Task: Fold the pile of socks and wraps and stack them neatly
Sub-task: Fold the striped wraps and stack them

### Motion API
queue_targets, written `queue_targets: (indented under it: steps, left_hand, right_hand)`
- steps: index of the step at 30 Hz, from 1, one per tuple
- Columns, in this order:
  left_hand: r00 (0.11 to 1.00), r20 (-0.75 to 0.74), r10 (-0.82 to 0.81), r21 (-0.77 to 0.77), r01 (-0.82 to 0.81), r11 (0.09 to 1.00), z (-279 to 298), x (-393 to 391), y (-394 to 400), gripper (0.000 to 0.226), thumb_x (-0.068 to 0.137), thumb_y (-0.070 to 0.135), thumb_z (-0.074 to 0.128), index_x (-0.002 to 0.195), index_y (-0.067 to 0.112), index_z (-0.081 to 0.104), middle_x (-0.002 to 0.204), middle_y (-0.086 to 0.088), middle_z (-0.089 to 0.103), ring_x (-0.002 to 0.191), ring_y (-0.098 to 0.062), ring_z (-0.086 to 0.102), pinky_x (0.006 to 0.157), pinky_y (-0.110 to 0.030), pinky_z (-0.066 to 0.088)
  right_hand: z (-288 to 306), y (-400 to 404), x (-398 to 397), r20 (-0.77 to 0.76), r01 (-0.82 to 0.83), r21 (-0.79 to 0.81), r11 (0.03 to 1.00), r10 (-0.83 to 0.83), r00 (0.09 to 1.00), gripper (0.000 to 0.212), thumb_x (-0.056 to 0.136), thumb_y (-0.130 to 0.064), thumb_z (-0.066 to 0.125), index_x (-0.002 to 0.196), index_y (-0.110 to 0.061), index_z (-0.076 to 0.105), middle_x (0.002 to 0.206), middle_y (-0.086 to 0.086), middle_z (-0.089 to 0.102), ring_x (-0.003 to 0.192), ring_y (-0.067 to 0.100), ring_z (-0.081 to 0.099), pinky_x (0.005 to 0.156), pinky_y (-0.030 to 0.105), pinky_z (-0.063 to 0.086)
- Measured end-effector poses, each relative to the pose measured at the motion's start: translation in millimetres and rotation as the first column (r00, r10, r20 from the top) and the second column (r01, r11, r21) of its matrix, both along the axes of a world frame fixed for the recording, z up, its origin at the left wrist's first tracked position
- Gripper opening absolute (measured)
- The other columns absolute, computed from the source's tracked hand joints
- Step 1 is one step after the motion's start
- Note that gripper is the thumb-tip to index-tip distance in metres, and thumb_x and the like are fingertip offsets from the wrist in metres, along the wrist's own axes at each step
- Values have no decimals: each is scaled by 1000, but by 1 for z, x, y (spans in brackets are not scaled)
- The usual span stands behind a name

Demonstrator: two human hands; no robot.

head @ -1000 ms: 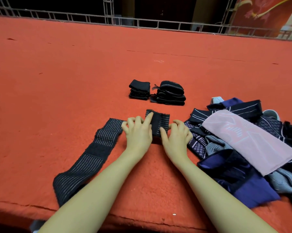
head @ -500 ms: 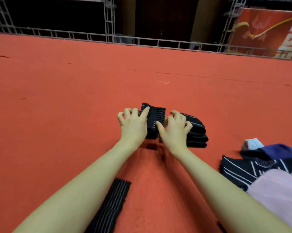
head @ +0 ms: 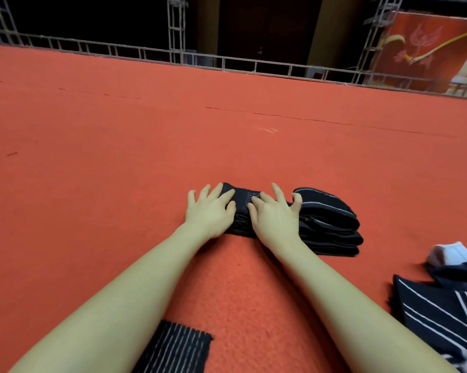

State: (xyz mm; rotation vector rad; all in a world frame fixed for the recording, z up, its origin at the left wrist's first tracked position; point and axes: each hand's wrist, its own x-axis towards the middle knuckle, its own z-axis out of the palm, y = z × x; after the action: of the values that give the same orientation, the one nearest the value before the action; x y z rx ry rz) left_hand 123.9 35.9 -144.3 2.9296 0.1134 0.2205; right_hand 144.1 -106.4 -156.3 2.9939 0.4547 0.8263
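- The folded wrap [head: 242, 211] was a dark ribbed knit bundle lying on the red carpet [head: 119, 170], set on a low pile of the same kind and just beside the stack of folded socks [head: 332, 224] to its right.
- By the look of it, it was light, soft and springy, so it would likely creep open unless pressed flat. It was not fragile and not slippery on the carpet's nap.
- The best hold seemed to be at its two short ends, palms pressing down, so the layers would stay square.
- The left hand [head: 209, 208] lay on the wrap's left end, fingers spread and nearly straight, pressing rather than gripping.
- The right hand [head: 275, 214] lay on the right end, fingers splayed, its outer fingertips bent against the edge of the sock stack; it pinched nothing that I could see.
- Both forearms reached straight forward, wrists low, the hands apart with the middle of the wrap showing between them.
- An unfolded striped band [head: 176, 348] lay near the bottom edge, and the loose pile of socks [head: 439, 308] sat at the right, well apart from the hands.
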Motion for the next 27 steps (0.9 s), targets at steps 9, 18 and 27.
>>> queue_targets:
  steps: [9,18,27]
  left_hand:
    - [992,123,9,-28,-6,1000,11,-59,-7,56,101,40,29,152,27,11,160,-2,10,145,-21,12,114,-41,10]
    - [1000,9,5,25,-5,1000,-5,-180,-6,43,98,34,37,140,25,39,150,7,33,134,-18,28,104,-36,19]
    - [995,-60,74,16,-73,997,-23,-258,9,35,100,42,31,131,28,43,132,6,42,120,-22,38,94,-38,25]
  right_hand:
    - [18,-15,-52,4,-57,92,994,57,998,32,80,-25,68,108,-11,64,123,10,61,117,31,54,92,44,19]
    - [-14,-16,-178,-329,-179,293,939,274,904,52,89,-51,24,119,-28,60,129,-7,51,121,19,41,94,37,19]
    - [-12,8,-239,-381,-211,417,884,381,842,25,96,-35,48,118,-25,55,131,-11,47,123,16,32,89,32,15]
